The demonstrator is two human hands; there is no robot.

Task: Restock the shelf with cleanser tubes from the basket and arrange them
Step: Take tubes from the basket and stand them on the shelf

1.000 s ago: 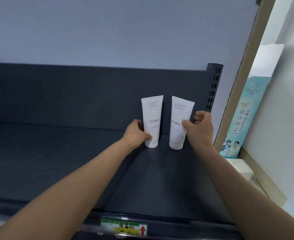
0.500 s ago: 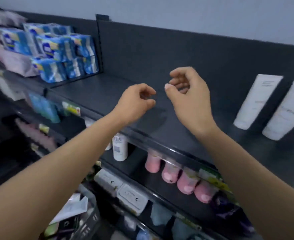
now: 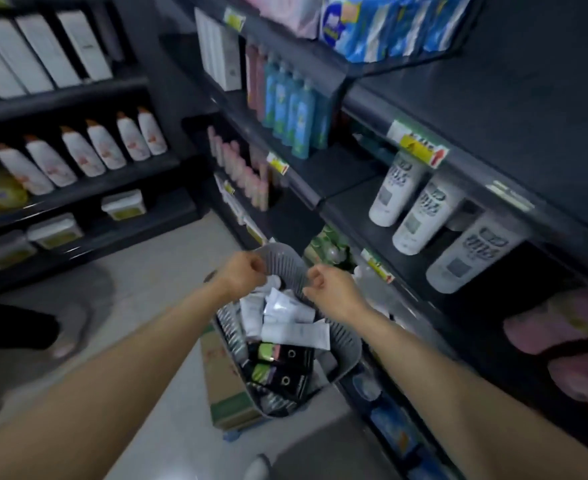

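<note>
Shop aisle, dark shelving to my right. My left hand [image 3: 242, 275] and right hand [image 3: 330, 292] hover curled over the basket [image 3: 347, 344]; blur hides any grip. Cleanser tubes [image 3: 285, 318] lie jumbled inside beside dark boxes [image 3: 285, 356]. Risk: a hasty grab drags out neighbouring tubes.

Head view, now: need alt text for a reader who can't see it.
A left hand and right hand, fingers curled, hang over a grey basket of white tubes and dark packs, beside stocked shop shelves. Blur hides whether either grips anything.
</note>
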